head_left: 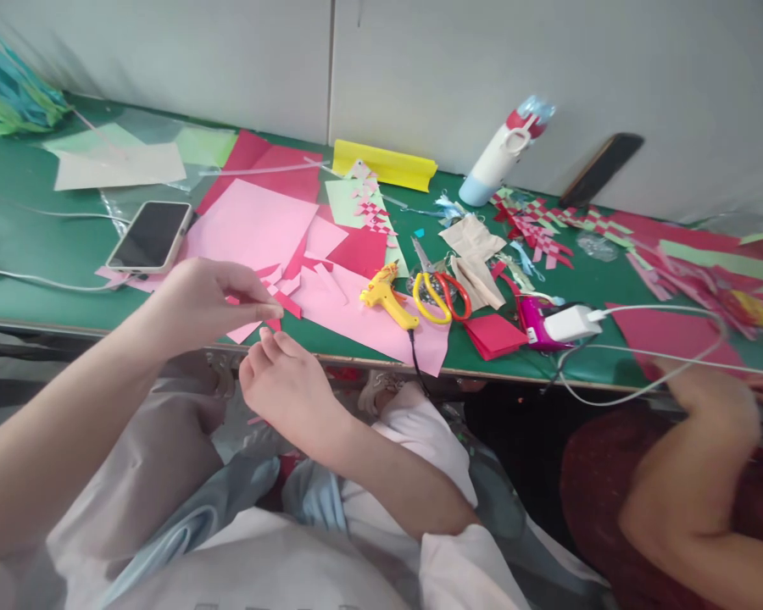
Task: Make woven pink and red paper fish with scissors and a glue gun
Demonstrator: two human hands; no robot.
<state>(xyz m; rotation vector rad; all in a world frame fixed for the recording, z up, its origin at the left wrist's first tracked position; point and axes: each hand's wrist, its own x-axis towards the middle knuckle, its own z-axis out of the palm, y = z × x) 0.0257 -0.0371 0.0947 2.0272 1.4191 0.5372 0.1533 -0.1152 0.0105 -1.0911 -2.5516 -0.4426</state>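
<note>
My left hand (213,305) is at the front edge of the table, thumb and fingers pinched together. A small red paper strip (273,324) shows right at its fingertips and appears to be held there. Just below, my right hand (289,385) is curled closed with its fingertips near the left ones; whatever it may hold is hidden. Pink and red paper strips (289,305) lie scattered behind the hands. To the right, a yellow hot glue gun (387,296) rests on a pink paper sheet (356,326), beside scissors (442,296) with yellow and red handles.
A phone (151,237) lies at left with a cable. Toward the wall stand a white bottle (502,157) and a leaning dark phone (601,169). Woven paper pieces (537,229), folded red paper (492,336) and a white charger (572,324) lie right. Another person's arm (693,474) is at far right.
</note>
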